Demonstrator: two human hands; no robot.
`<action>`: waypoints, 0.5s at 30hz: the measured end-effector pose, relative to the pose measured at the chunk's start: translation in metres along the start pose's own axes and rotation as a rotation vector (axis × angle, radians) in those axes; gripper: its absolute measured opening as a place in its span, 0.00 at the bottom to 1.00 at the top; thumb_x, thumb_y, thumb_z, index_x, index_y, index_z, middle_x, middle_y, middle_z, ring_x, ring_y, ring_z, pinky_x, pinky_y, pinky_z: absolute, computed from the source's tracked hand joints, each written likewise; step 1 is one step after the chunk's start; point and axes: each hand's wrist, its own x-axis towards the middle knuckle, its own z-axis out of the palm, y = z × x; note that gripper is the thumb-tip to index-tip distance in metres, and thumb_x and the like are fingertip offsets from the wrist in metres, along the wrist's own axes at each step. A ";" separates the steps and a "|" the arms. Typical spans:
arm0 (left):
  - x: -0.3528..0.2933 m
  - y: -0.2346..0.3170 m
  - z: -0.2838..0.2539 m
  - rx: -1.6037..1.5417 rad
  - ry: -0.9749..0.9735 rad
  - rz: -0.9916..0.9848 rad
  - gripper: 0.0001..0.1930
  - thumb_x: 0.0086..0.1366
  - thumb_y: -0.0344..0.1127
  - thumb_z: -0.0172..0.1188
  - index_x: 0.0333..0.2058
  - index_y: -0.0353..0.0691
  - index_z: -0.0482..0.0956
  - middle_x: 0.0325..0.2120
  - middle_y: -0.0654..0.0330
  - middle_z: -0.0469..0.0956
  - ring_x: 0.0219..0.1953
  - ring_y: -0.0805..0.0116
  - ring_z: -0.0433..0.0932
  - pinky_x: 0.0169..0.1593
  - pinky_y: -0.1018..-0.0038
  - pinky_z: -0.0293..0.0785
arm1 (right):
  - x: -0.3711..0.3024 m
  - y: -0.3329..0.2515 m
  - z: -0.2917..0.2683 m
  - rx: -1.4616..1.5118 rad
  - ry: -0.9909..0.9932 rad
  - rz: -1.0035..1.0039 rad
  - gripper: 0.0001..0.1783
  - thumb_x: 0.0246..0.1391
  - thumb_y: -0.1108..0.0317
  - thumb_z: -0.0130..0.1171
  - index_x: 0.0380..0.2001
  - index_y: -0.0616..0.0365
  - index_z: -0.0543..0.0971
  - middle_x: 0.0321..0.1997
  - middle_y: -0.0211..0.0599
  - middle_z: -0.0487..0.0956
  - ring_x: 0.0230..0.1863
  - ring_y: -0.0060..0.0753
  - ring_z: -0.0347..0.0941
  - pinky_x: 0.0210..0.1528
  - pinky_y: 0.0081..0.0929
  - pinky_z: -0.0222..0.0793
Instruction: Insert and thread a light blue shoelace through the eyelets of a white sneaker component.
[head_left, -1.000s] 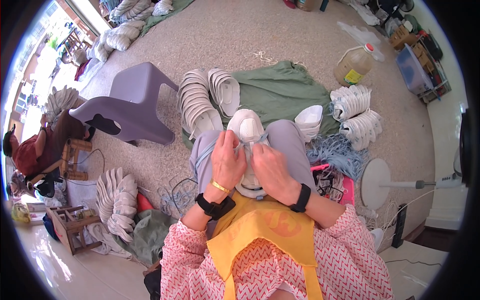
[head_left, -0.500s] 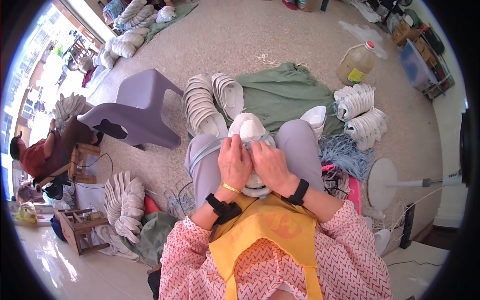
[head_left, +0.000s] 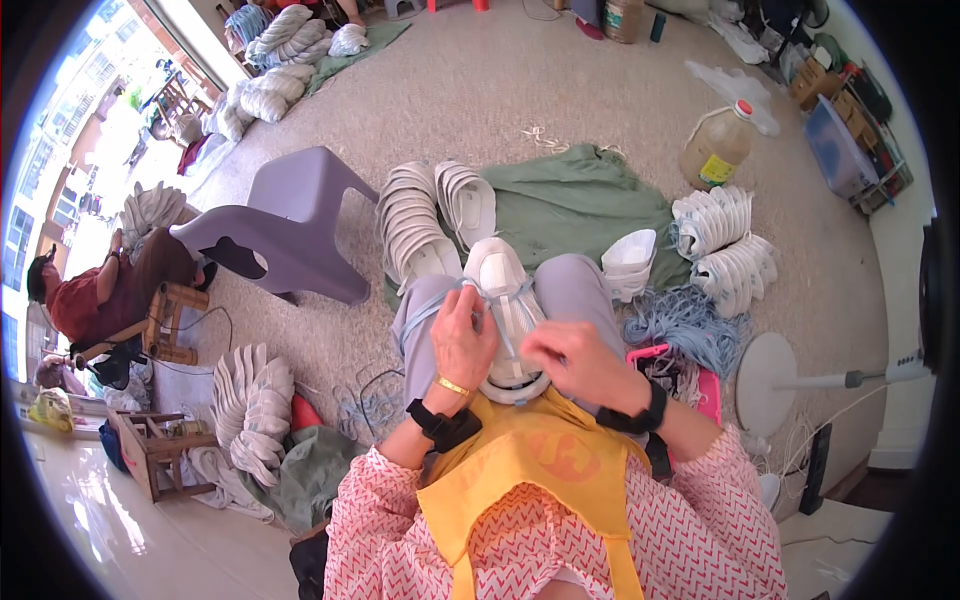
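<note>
A white shoe upper rests toe-outward in my lap, between my knees. Pale blue lace crosses its front, and a strand runs down over the tongue. My left hand is at the upper's left edge, its thumb and fingertips pinched on the lace. Just right of the upper, my right hand is raised with curled fingers; whatever it may hold is hidden. More blue laces lie across my left thigh.
Stacked white uppers and a green cloth lie ahead. A purple plastic stool stands left, near a seated person. Rightward are blue laces, a pink basket, a fan base and a jug.
My right hand has pulled away from the left, back and to the right, uncovering the upper's middle. My left hand stays near the lace.
</note>
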 end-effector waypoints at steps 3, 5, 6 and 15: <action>-0.001 -0.002 -0.004 -0.014 0.006 0.003 0.08 0.57 0.20 0.61 0.32 0.37 0.72 0.26 0.56 0.71 0.24 0.59 0.74 0.29 0.66 0.71 | -0.018 -0.045 -0.027 0.207 -0.232 0.070 0.04 0.59 0.74 0.64 0.35 0.63 0.82 0.29 0.40 0.82 0.29 0.35 0.78 0.34 0.31 0.72; -0.003 0.001 -0.009 -0.019 0.001 -0.018 0.08 0.56 0.20 0.61 0.33 0.37 0.72 0.26 0.55 0.71 0.26 0.59 0.75 0.30 0.66 0.71 | -0.025 -0.069 -0.051 0.343 -0.402 0.117 0.03 0.59 0.74 0.65 0.35 0.63 0.83 0.29 0.36 0.82 0.28 0.27 0.77 0.33 0.27 0.71; -0.001 0.005 -0.011 -0.019 -0.004 0.043 0.09 0.56 0.20 0.61 0.34 0.37 0.73 0.28 0.54 0.72 0.28 0.59 0.75 0.32 0.66 0.71 | -0.026 -0.078 -0.065 0.326 -0.386 0.160 0.03 0.59 0.75 0.66 0.36 0.62 0.84 0.29 0.33 0.82 0.28 0.23 0.76 0.32 0.25 0.71; 0.002 0.084 -0.075 -0.447 -0.355 0.410 0.10 0.57 0.16 0.62 0.38 0.33 0.80 0.36 0.55 0.81 0.35 0.59 0.78 0.40 0.72 0.75 | -0.005 -0.079 -0.081 0.318 -0.142 0.270 0.05 0.60 0.76 0.68 0.40 0.60 0.85 0.32 0.24 0.83 0.32 0.11 0.74 0.35 0.16 0.72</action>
